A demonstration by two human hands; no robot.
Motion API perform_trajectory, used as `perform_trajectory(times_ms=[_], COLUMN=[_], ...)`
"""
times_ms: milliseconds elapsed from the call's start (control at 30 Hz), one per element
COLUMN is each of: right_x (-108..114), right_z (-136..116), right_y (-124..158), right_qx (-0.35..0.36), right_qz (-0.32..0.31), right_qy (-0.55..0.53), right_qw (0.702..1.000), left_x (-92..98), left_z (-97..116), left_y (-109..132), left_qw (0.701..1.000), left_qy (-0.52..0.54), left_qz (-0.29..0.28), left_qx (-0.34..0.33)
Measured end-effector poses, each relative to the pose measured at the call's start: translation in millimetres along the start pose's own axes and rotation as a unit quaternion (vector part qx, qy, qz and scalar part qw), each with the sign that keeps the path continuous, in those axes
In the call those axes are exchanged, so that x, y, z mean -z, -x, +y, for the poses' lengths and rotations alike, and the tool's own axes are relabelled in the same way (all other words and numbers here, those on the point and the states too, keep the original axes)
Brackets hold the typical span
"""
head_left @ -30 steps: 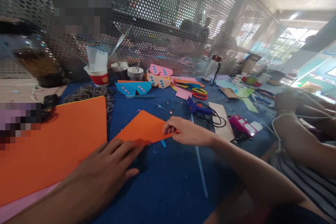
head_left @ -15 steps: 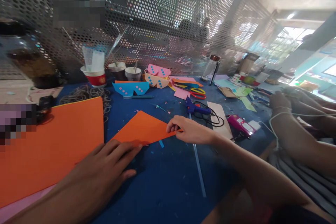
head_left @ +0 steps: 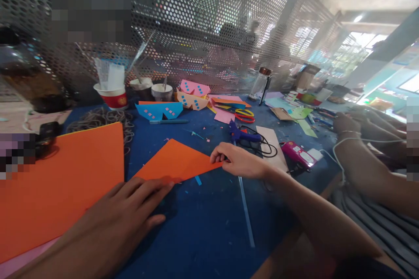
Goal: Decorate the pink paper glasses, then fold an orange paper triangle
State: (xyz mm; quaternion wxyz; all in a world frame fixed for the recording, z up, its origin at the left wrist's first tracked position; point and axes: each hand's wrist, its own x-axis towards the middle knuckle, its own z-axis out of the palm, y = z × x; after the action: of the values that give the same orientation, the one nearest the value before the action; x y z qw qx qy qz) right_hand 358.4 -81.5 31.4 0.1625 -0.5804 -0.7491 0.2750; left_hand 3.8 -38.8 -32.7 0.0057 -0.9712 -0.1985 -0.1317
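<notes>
An orange piece of paper (head_left: 176,159) with straight edges and a pointed top lies on the blue table (head_left: 203,235). My left hand (head_left: 134,205) rests flat on its lower left edge, fingers stretched out and thumb apart. At the paper's right corner, my right hand (head_left: 234,160) has its fingers curled round the tip in a pinch. A large orange sheet (head_left: 65,183) lies to the left, partly under my left forearm. Small blue and pink scraps are scattered around the paper.
Behind stand a blue folded paper piece (head_left: 159,110), paper cups (head_left: 113,97) and scissors (head_left: 244,115). A blue glue gun (head_left: 244,134) with a black cord, a glue stick (head_left: 246,213) and a magenta box (head_left: 298,155) lie right. Another person's arm (head_left: 363,161) rests at the far right.
The view has shifted slightly, so most objects appear a little further left. Both hands keep nearly the same hold on the orange paper.
</notes>
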Motion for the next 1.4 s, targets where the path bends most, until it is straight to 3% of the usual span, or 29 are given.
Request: perform_trajectory(times_ms=[267, 367, 467, 567, 633, 833, 1000, 1233, 1400], right_x=[6, 2, -9, -23, -31, -34, -34, -34, -34], right_z=[5, -4, -16, -25, -27, -25, -25, -24, -23], right_y=[2, 2, 1, -1, -1, 0, 0, -1, 0], right_qx=[0.002, 0.014, 0.097, 0.199, 0.224, 0.233, 0.245, 0.255, 0.266], right_qz=[-0.003, 0.054, 0.104, 0.056, 0.041, 0.047, 0.051, 0.058, 0.073], right_qy=[0.020, 0.038, 0.034, 0.061, 0.110, 0.187, 0.188, 0.160, 0.148], right_qw=[1.000, 0.998, 0.989, 0.977, 0.967, 0.953, 0.950, 0.952, 0.950], left_x=[-2.7, -2.4, 1.8, 7.1, 8.0, 3.6, 6.8, 17.7, 22.5], left_z=[-4, -3, 0, 3, 4, 15, 17, 11, 13], left_y=[1, 0, -1, -1, -1, -3, 1, 23, 33], left_qw=[0.999, 0.999, 0.999, 0.998, 0.998, 0.998, 0.997, 0.997, 0.994], left_qy=[0.037, 0.034, 0.033, 0.032, 0.032, 0.006, -0.001, 0.003, -0.027], left_qz=[-0.002, 0.002, 0.004, -0.019, -0.017, 0.024, 0.058, 0.037, 0.069], left_qx=[0.021, 0.020, 0.027, 0.048, 0.042, 0.049, 0.060, 0.067, 0.080])
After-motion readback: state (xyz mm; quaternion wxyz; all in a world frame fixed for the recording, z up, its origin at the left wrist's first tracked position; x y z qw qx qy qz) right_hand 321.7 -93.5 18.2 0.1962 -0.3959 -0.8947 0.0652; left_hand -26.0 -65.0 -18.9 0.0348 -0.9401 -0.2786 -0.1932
